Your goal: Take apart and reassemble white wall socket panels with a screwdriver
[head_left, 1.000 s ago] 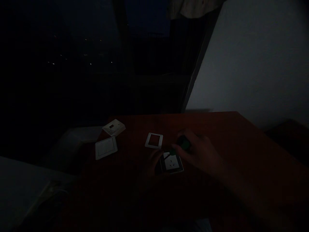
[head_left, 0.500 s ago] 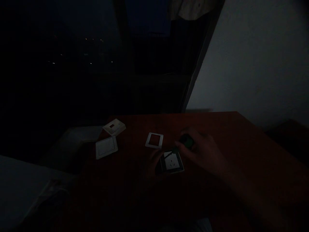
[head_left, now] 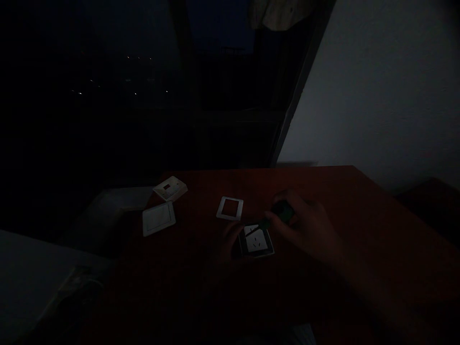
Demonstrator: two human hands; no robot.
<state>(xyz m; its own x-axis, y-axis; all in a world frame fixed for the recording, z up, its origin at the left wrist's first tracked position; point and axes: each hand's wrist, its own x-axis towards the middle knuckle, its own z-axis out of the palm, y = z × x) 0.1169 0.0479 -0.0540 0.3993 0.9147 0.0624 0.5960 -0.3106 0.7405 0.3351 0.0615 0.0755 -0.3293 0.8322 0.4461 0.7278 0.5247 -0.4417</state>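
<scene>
A wall socket [head_left: 257, 242], with a white face inside a dark surround, lies on the reddish table. My left hand [head_left: 228, 244] grips its left edge, thumb below and fingers above; the palm is lost in darkness. In my right hand [head_left: 305, 223] is a screwdriver [head_left: 283, 211] with a green handle, my fingers wrapped round it. Its shaft slants down to the left across the socket, the tip near the left side of the white face. Just beyond the socket lies a white square frame [head_left: 230, 208] with an open middle.
On the left of the reddish table [head_left: 323, 187] lie a white plate [head_left: 158, 219] and a pale box-like piece [head_left: 170, 189] with a small rectangular hole. A dark window stands behind the table, and a pale wall [head_left: 377, 96] rises at the right. The room is very dim.
My right hand and the screwdriver have shifted slightly to the right, with the shaft lying a little flatter over the socket. My left hand and the socket stay in place.
</scene>
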